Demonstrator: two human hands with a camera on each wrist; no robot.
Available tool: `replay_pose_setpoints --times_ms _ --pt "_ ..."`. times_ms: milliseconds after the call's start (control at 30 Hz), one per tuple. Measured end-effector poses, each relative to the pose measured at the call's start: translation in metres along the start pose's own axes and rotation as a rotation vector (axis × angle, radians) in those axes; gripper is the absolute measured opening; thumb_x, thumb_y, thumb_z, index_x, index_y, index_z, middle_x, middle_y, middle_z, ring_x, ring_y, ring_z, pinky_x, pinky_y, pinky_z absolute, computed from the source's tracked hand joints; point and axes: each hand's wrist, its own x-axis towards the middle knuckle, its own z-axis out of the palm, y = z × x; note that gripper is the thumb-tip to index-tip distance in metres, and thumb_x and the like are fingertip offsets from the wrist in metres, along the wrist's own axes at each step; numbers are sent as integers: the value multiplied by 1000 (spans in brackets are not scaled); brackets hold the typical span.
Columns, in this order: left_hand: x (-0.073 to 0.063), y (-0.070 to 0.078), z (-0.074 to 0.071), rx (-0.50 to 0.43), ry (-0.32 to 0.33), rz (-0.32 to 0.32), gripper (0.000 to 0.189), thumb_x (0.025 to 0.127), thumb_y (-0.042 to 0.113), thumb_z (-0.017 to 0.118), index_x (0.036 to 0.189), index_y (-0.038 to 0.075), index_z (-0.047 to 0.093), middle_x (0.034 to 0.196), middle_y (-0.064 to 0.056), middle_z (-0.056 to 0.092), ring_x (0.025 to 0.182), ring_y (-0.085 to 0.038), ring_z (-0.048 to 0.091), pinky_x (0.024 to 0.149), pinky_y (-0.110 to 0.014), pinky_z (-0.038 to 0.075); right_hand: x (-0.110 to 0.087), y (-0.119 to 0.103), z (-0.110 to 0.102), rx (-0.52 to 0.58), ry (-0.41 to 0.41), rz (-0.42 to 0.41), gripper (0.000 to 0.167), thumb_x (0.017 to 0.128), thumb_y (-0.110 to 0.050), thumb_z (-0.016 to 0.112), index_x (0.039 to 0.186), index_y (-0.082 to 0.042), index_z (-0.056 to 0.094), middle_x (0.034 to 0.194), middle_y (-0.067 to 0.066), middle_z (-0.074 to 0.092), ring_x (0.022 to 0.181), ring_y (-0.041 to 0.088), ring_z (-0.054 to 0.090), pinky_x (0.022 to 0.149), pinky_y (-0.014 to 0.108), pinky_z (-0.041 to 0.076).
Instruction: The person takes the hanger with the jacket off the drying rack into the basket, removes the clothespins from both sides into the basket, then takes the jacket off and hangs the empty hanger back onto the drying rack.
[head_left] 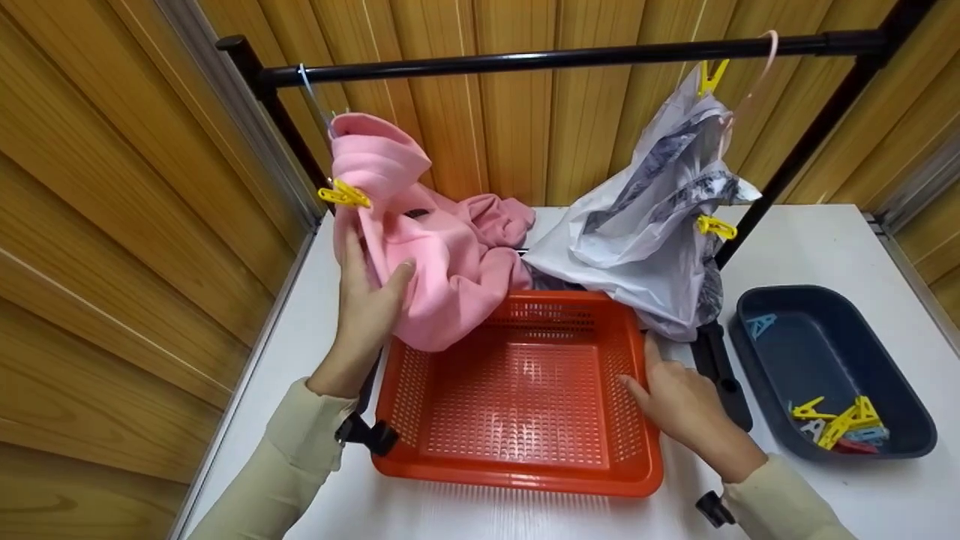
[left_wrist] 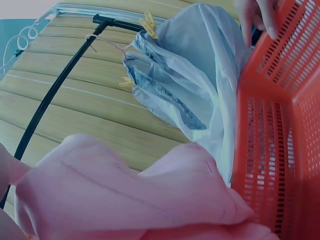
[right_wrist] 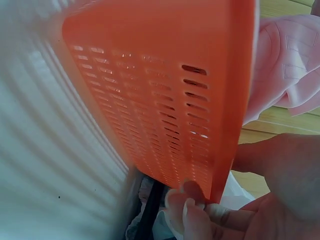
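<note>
A pink garment hangs from a light-blue hanger at the left of the rack, with a yellow clothes peg on it. My left hand grips its lower left side, thumb in front, other fingers partly hidden by the cloth. The garment's lower folds droop over the back left corner of an orange-red plastic basket. My right hand holds the basket's right rim, thumb on the inner side. In the right wrist view, curled fingers show against the outer wall.
A white and grey garment hangs at right on a pink hanger, with yellow pegs. The black rack bar spans the back. A dark tub holding several coloured pegs stands on the white table at right.
</note>
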Motion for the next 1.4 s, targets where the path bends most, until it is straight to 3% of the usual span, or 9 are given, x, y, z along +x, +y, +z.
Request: replay_pose_setpoints --times_ms 167,400,500,767,1100,1233,1400 --pt "8 -15 3 22 25 -142 79 90 7 58 154 14 13 153 -9 30 136 -20 36 117 -36 27 1 0 2 16 -11 8 79 91 -30 63 145 12 24 86 32 63 70 40 63 55 49 45" --pt "18 -32 0 -76 46 -359 53 90 0 50 142 0 36 138 -18 46 120 -24 46 109 -37 36 -1 0 7 30 -37 6 80 91 -32 63 145 12 24 84 30 64 69 37 64 54 47 45" --pt "21 -37 -3 -114 38 -404 48 90 0 47 138 -5 41 131 -19 50 114 -24 48 103 -34 38 -1 0 8 41 -49 15 79 91 -31 62 146 12 23 86 32 64 71 39 64 54 47 46" --pt "28 -42 -11 -115 37 -425 41 98 7 42 138 -2 44 124 -15 53 102 -16 52 91 -26 41 0 3 8 58 -51 17 81 92 -30 62 147 11 20 88 34 64 72 40 65 55 48 46" --pt "33 -44 -9 -135 98 -408 34 101 18 42 125 -5 53 93 -2 60 77 -7 58 74 -21 48 -4 4 9 63 -30 21 82 90 -31 65 146 10 22 85 33 63 70 41 63 54 50 46" --pt "34 -44 -10 -138 123 -400 35 102 20 41 122 -6 53 89 0 59 75 -6 57 72 -20 48 -4 6 13 109 -16 34 83 90 -32 65 149 5 20 90 34 64 75 43 64 56 50 47" --pt "36 -41 -10 -127 144 -395 35 103 19 39 123 -5 54 95 -4 58 79 -7 57 74 -21 48 -7 6 20 165 71 52 74 90 -27 63 149 0 26 84 31 64 69 40 64 52 48 45"
